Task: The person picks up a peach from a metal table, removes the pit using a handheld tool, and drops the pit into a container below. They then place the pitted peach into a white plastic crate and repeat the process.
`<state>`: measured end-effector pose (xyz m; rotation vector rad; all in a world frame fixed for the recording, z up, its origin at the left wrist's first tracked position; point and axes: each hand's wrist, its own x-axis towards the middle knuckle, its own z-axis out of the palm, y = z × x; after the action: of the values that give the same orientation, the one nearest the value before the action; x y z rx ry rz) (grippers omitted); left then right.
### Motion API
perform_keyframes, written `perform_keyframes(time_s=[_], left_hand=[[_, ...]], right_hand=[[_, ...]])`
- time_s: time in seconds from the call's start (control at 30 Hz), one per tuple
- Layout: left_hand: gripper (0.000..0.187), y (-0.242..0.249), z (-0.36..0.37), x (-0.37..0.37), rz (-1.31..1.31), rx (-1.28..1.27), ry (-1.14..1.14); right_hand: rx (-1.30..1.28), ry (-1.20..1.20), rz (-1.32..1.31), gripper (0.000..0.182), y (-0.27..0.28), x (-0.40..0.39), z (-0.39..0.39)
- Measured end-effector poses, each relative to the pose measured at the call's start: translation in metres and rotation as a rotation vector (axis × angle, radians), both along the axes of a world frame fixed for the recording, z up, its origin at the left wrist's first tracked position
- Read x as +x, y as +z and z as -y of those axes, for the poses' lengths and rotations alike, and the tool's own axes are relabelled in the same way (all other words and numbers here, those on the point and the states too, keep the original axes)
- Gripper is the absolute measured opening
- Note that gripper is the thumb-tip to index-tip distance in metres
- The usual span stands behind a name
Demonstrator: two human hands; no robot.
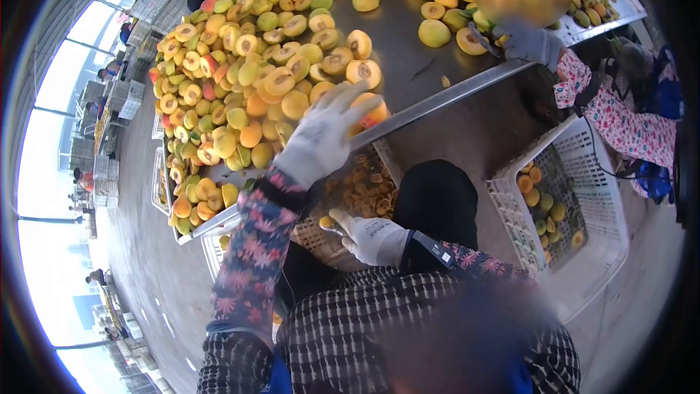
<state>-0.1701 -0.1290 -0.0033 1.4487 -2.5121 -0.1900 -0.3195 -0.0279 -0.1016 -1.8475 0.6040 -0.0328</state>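
Note:
My left hand [321, 133], in a white glove, reaches over the near edge of the metal table [397, 36]. Its fingers are stretched out and a little blurred, over the heap of yellow peach halves [281, 80]. Right by the fingertips, at the table's rim, lies a reddish-orange peach [372, 111]. Low over my lap, my right hand [375, 239], also gloved, is closed around a small thing with a yellow end [327, 222]; I cannot tell what it is. Below the table edge, a crate [357, 193] holds brownish-orange scraps.
To the right, a white plastic crate [605, 211] on the floor holds some peaches [547, 211]. Across the table's right side, a co-worker's gloved hand [529, 45] holds a metal tool beside peach halves. Stacked crates [109, 175] and other people line the left background.

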Motion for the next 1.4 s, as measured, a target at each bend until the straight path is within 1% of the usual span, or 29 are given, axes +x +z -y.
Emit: perform_keyframes(time_s=[0.1,0.13,0.23,0.27,0.3,0.37,0.4,0.43,0.5,0.53,0.57,0.6,0.63,0.67,0.77,0.8,0.9,1.0,1.1,1.2,1.3,1.37,1.4], left_hand=[[0.053,-0.018,0.037,-0.012,0.212,0.124,-0.148],[0.055,-0.017,0.043,-0.011,0.221,0.119,-0.158],[0.057,-0.001,0.061,-0.016,0.347,0.44,-0.08],[0.056,-0.007,0.058,-0.009,0.239,0.339,-0.116],[0.057,-0.006,0.053,-0.002,-0.031,0.426,-0.015],[0.058,-0.002,0.04,0.014,-0.566,0.577,0.195],[0.062,-0.002,0.029,0.025,-0.854,0.589,0.262],[0.069,0.009,0.011,0.026,-1.199,0.684,0.378],[0.072,0.01,-0.022,0.045,-1.715,0.819,0.385],[0.064,0.006,-0.034,0.049,-1.788,0.788,0.357],[0.061,0.006,-0.046,0.051,-1.899,0.801,0.389],[0.059,0.005,-0.057,0.051,-2.014,0.819,0.419],[0.058,0.002,-0.066,0.049,-2.132,0.845,0.443],[0.06,-0.003,-0.073,0.047,-2.146,0.786,0.545],[0.055,-0.011,-0.089,0.037,-2.14,0.747,0.579],[0.051,-0.012,-0.093,0.032,-2.197,0.695,0.598],[0.043,-0.007,-0.098,0.023,-2.208,0.66,0.658],[0.04,-0.004,-0.104,0.026,-2.123,0.776,0.531],[0.038,-0.002,-0.102,0.012,-2.185,0.616,0.603],[0.037,-0.006,-0.102,0.009,-2.127,0.55,0.756],[0.035,0.0,-0.101,-0.008,-2.042,0.438,0.891],[0.028,-0.025,-0.11,0.005,-1.771,0.304,0.728],[0.023,-0.037,-0.112,0.014,-1.907,0.347,0.606]], right_hand=[[0.053,0.026,-0.012,0.056,0.006,-0.007,0.007],[0.036,0.013,0.008,0.055,0.005,-0.007,0.007],[-0.01,-0.038,0.105,0.053,0.002,-0.007,0.006],[-0.023,-0.063,0.159,0.053,0.001,-0.009,0.006],[-0.037,-0.086,0.217,0.053,0.0,-0.009,0.006],[-0.031,-0.117,0.216,0.055,0.001,-0.01,0.008],[-0.028,-0.123,0.22,0.055,0.004,-0.011,0.009],[0.016,-0.125,0.171,0.054,0.021,-0.016,0.016],[-0.022,-0.237,0.275,0.053,0.029,-0.021,0.021],[-0.019,-0.26,0.313,0.05,0.032,-0.022,0.024],[-0.011,-0.284,0.345,0.048,0.035,-0.021,0.027],[-0.032,-0.341,0.446,0.042,0.042,-0.021,0.03],[-0.088,-0.39,0.424,0.041,0.046,-0.018,0.03],[-0.144,-0.399,0.437,0.04,0.047,-0.014,0.032],[-0.285,-0.45,0.445,0.041,0.054,-0.004,0.036],[-0.33,-0.47,0.443,0.042,0.056,-0.002,0.035],[-0.383,-0.469,0.349,0.041,0.057,0.004,0.031],[-0.368,-0.479,0.331,0.041,0.05,0.008,0.025],[-0.297,-0.425,0.246,0.039,0.055,0.006,0.024],[-0.28,-0.396,0.245,0.037,0.043,0.012,0.022],[-0.261,-0.377,0.255,0.025,0.037,0.016,0.019],[-0.29,-0.338,0.257,0.026,0.038,0.014,0.021],[-0.326,-0.326,0.256,0.027,0.038,0.011,0.026]])
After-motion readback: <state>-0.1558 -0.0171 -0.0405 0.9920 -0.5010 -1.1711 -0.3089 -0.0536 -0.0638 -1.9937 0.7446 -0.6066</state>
